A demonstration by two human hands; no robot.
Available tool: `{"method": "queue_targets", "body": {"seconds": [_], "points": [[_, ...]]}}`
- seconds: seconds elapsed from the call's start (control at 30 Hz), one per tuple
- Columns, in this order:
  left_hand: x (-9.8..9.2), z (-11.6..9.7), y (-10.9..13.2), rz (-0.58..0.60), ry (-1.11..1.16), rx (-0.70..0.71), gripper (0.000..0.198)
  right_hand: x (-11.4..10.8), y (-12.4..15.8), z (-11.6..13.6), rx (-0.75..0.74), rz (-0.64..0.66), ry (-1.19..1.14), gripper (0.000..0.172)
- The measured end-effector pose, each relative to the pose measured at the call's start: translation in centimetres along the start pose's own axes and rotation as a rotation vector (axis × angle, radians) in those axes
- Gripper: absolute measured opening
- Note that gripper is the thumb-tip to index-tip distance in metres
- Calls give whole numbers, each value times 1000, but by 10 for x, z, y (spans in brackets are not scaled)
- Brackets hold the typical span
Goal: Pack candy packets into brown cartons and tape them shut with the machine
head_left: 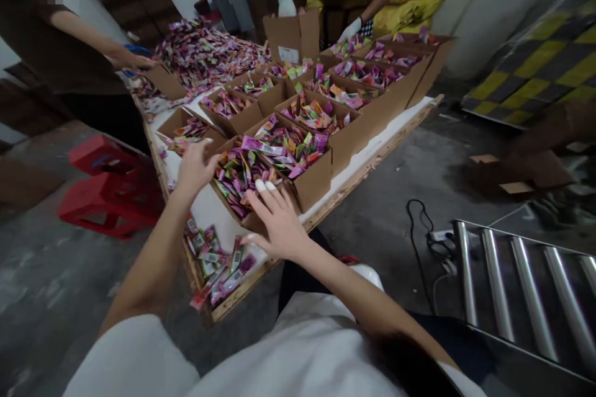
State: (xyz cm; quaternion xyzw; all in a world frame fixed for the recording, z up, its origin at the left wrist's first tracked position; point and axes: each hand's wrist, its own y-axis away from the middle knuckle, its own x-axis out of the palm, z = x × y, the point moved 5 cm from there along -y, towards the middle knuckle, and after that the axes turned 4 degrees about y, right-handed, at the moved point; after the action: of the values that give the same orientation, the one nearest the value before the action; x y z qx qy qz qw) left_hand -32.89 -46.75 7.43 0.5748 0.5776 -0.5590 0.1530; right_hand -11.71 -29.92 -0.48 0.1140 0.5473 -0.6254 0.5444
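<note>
Just in front of me stands an open cardboard box (255, 221) filled with small purple, green and pink packets (237, 175). My left hand (196, 164) is at the box's far left edge, fingers apart and curved, with nothing visible in it. Over the near right side of the box, my right hand (275, 217) lies with spread fingers, two of them with white tips. Whether its fingers touch the packets or the rim, I cannot tell. Loose packets (228, 267) lie on the table corner below the hands.
Several more filled boxes (316, 178) stand in rows on the wood-edged white table (372, 164). A packet heap (209, 56) is at the back left. Co-workers stand left and at the far side, one holding a carton (298, 37). Red stools (109, 189) and a roller conveyor (524, 288) flank the table.
</note>
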Motion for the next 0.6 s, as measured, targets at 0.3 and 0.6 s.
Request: {"method": "queue_targets", "body": {"seconds": [0.3,0.6], "points": [[19,14,3,488,-105,172,52,30,-45,-7,35,212,-60,74],[77,-14,-17,216,-52,-14,41,37,-42,-11,214,-125,-343,38]]}}
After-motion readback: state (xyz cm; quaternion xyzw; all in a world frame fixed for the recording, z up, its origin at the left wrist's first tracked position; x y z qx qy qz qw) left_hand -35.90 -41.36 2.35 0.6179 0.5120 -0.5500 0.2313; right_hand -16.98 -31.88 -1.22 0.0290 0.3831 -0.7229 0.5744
